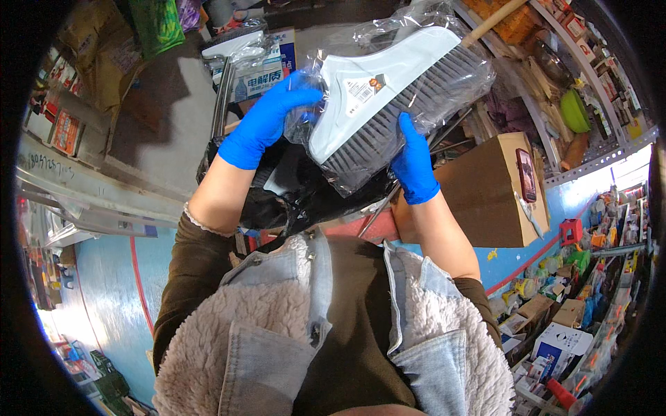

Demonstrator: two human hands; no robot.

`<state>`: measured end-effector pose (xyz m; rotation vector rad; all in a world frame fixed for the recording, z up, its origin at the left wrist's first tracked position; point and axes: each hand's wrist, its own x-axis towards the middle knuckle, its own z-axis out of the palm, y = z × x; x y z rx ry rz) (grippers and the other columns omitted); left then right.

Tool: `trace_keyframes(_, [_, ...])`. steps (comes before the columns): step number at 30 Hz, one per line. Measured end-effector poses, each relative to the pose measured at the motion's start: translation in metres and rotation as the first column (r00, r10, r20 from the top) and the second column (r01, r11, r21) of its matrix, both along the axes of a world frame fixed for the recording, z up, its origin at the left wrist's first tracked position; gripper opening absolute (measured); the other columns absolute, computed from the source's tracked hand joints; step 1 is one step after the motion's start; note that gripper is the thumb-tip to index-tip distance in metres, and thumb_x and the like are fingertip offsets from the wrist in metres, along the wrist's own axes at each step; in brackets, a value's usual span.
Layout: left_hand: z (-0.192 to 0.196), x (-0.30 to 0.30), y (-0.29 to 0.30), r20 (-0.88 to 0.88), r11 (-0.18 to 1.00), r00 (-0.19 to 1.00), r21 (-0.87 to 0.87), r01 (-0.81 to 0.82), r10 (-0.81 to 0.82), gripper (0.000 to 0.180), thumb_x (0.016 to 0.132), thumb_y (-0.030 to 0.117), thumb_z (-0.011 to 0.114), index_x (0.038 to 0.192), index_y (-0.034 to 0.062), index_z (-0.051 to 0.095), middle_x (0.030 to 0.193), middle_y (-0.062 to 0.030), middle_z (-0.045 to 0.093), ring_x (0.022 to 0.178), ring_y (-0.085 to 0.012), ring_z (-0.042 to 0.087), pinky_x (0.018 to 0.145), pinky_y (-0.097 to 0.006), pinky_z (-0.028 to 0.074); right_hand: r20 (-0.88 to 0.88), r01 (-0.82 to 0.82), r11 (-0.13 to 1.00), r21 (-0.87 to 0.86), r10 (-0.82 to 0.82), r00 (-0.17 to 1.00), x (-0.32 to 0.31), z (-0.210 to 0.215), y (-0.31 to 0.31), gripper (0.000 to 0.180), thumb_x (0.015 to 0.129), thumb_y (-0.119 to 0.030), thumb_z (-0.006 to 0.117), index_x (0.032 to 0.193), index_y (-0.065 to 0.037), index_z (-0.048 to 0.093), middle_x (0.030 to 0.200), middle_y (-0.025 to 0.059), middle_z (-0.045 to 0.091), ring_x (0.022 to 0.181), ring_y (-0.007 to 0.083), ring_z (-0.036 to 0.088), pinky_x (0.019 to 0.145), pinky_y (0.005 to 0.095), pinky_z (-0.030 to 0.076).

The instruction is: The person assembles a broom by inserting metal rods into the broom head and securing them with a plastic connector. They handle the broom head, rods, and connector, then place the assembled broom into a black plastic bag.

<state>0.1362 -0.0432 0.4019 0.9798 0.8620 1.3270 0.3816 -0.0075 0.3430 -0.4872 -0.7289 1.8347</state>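
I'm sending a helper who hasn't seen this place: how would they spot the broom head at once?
Look above the brown cardboard box, where two blue-gloved hands meet. The left hand and right hand hold the broom head between them. It alone has a pale, flat top, a fan of grey bristles, a wooden handle and a crinkly clear plastic bag around it.

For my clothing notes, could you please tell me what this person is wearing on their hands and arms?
Both the left hand and the right hand wear bright blue disposable gloves ending at the wrist. The forearms are bare, with dark brown sleeves pushed up towards the elbows, a pale cuff edge showing on the left.
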Motion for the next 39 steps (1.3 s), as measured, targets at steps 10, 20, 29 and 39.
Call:
trace_keyframes(10, [-0.037, 0.021, -0.022, -0.326, 0.99, 0.938, 0.021, 0.136, -0.122, 0.036, 0.081, 0.009, 0.048, 0.115, -0.001, 0.056, 0.11, -0.0073, 0.058, 0.101, -0.0166, 0.053, 0.091, -0.027, 0.039, -0.141, -0.018, 0.994, -0.104, 0.003, 0.99, 0.001, -0.005, 0.003, 0.039, 0.091, -0.019, 0.051, 0.126, -0.005, 0.043, 0.12, 0.0123, 0.052, 0.108, 0.0264, 0.053, 0.092, 0.0411, 0.044])
trace_keyframes(20, [0.006, -0.04, -0.018, -0.301, 0.912, 0.888, 0.329, -0.245, 0.347, 0.057, 0.087, 0.032, 0.054, 0.135, 0.0047, 0.037, 0.135, -0.01, 0.042, 0.124, -0.0223, 0.04, 0.102, -0.033, 0.032, 0.048, -0.001, 0.999, 0.038, -0.001, 0.999, 0.014, -0.012, 0.001, 0.043, 0.091, -0.022, 0.049, 0.129, -0.004, 0.041, 0.126, 0.013, 0.049, 0.112, 0.0268, 0.051, 0.095, 0.0404, 0.042])
trace_keyframes(29, [-0.02, 0.069, -0.009, 0.145, 0.997, 0.989, -0.073, 0.04, -0.029, 0.055, 0.08, 0.013, 0.064, 0.128, -0.0021, 0.042, 0.117, -0.0128, 0.056, 0.102, -0.0187, 0.057, 0.088, -0.03, 0.045, -0.058, -0.03, 0.999, -0.046, 0.027, 0.998, 0.011, -0.02, -0.003, 0.045, 0.092, -0.026, 0.048, 0.131, -0.004, 0.04, 0.128, 0.013, 0.048, 0.114, 0.0275, 0.049, 0.097, 0.0408, 0.039])
trace_keyframes(39, [-0.064, 0.079, 0.005, -0.649, 0.974, 0.734, 0.216, -0.075, 0.201, 0.051, 0.074, 0.022, 0.073, 0.112, -0.006, 0.054, 0.1, -0.015, 0.063, 0.087, -0.019, 0.061, 0.078, -0.031, 0.049, 0.715, -0.156, 0.972, -0.178, 0.237, 0.658, 0.071, -0.042, -0.012, 0.046, 0.089, -0.029, 0.053, 0.128, -0.006, 0.043, 0.117, 0.0062, 0.056, 0.103, 0.0148, 0.054, 0.088, 0.0308, 0.042])
